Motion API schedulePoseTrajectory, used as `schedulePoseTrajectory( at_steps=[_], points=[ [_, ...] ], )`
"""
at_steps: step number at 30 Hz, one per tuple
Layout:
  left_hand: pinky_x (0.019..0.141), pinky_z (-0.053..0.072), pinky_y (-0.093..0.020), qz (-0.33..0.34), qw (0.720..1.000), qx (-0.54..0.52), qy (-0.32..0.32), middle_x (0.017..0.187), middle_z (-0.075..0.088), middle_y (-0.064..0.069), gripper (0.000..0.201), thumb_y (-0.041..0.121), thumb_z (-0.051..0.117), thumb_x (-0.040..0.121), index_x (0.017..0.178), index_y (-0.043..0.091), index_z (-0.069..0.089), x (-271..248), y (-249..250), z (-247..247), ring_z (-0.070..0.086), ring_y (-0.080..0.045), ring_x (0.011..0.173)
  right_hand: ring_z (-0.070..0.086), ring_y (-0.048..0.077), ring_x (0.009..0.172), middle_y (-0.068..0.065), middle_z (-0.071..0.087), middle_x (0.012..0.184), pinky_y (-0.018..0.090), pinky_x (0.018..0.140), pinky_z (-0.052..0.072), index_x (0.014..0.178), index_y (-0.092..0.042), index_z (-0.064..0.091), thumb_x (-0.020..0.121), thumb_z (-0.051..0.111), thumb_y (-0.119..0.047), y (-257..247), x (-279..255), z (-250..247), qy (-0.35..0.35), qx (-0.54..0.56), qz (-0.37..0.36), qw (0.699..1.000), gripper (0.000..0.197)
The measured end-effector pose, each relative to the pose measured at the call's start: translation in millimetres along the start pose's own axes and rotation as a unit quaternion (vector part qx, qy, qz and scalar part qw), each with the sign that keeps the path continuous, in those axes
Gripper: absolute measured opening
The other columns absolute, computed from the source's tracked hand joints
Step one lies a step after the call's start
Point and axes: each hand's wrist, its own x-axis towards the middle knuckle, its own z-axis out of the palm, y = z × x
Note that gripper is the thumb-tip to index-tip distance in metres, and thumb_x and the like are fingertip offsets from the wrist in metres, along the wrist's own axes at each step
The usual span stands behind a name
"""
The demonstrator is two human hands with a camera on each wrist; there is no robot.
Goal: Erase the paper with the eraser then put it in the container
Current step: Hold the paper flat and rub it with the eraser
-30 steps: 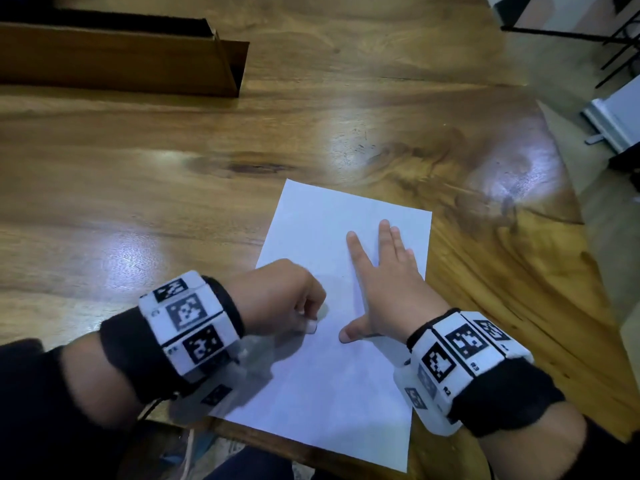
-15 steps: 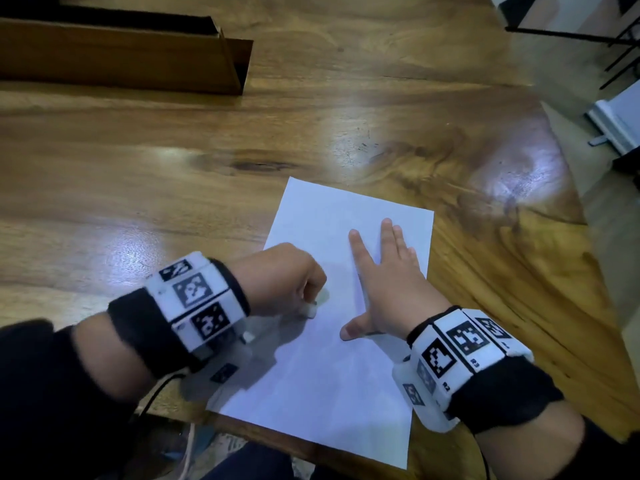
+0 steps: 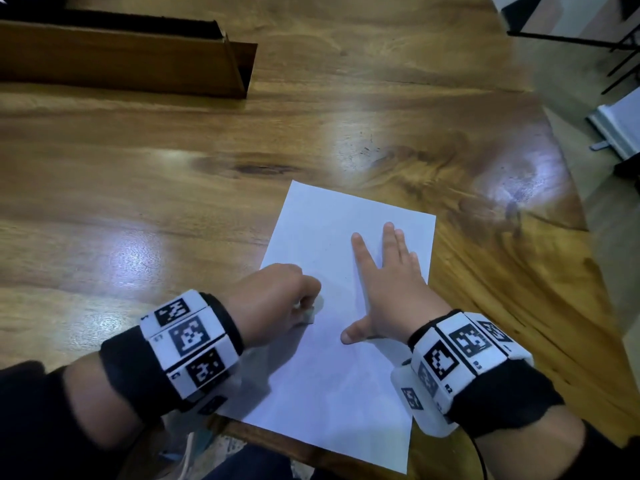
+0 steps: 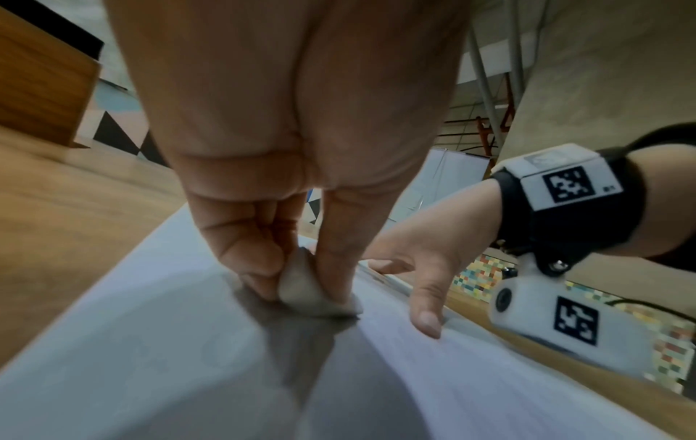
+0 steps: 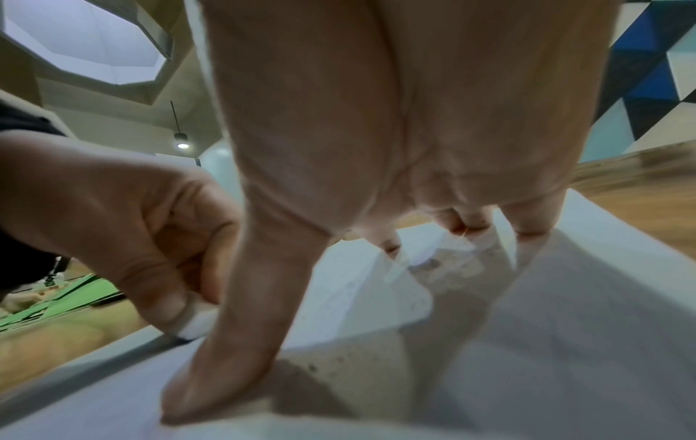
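A white sheet of paper (image 3: 332,358) lies at the near edge of the wooden table (image 3: 138,188). My left hand (image 3: 277,299) pinches a small white eraser (image 4: 312,291) between thumb and fingers and presses it onto the paper's left part. In the right wrist view the same eraser (image 5: 196,321) shows under the left thumb. My right hand (image 3: 388,289) lies flat on the paper's right half, fingers straight and spread, thumb out to the left. The container, a long wooden box (image 3: 121,60), stands at the far left of the table.
The table's right edge curves away at the right, with floor and dark metal furniture legs (image 3: 616,46) beyond it. The paper's near corner overhangs the table's front edge above my lap.
My left hand with the eraser has slid a little away from me over the paper. The right hand has stayed flat in the same place.
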Motion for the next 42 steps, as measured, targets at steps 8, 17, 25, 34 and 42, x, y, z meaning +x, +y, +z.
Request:
schedulePoseTrajectory(
  at_steps=[8,17,25,34,42],
  points=[
    [0.059,0.037,-0.027,-0.021,0.999,0.017,-0.036,0.067,0.051,0.01,0.014,0.031,0.063,0.079,0.082,0.018,0.06,4,2,-15,0.049,-0.015,0.069,-0.027,0.023,0.143,0.011,-0.038,0.151,0.045,0.12,-0.001,0.148,-0.013,-0.023,0.065,0.082,-0.045,-8,-1,-8,0.004,-0.02,-0.057,0.998,0.138],
    [0.063,0.038,-0.03,-0.01,0.997,0.021,0.069,0.079,0.048,0.0,0.011,0.017,0.055,0.082,0.09,0.012,0.061,42,1,-24,0.051,-0.025,0.08,-0.028,0.028,0.143,0.016,-0.037,0.151,0.049,0.118,-0.004,0.148,-0.014,-0.024,0.062,0.076,-0.063,-14,2,0,0.017,-0.046,-0.042,0.998,0.141],
    [0.063,0.039,-0.024,0.011,0.997,0.024,-0.069,0.06,0.046,0.011,0.012,0.011,0.061,0.073,0.083,0.016,0.067,39,3,-35,0.051,-0.016,0.07,-0.026,0.029,0.143,0.016,-0.035,0.151,0.05,0.118,-0.002,0.148,-0.014,-0.022,0.06,0.078,-0.063,-15,4,0,0.02,-0.051,-0.038,0.998,0.142],
    [0.056,0.034,-0.025,0.016,0.997,0.008,-0.069,0.066,0.048,0.006,0.01,0.025,0.063,0.08,0.08,0.015,0.063,11,0,-13,0.043,-0.01,0.061,-0.028,0.028,0.143,0.015,-0.036,0.151,0.05,0.118,-0.004,0.148,-0.014,-0.023,0.06,0.079,-0.061,-14,4,0,0.021,-0.04,-0.038,0.998,0.142],
    [0.067,0.032,-0.026,-0.03,0.998,0.019,0.055,0.077,0.046,0.0,0.011,0.01,0.052,0.081,0.088,0.013,0.059,43,-6,-28,0.045,-0.022,0.077,-0.028,0.027,0.143,0.014,-0.037,0.151,0.049,0.118,-0.004,0.148,-0.017,-0.023,0.06,0.078,-0.062,-14,4,-1,0.02,-0.041,-0.039,0.998,0.142]
  ],
)
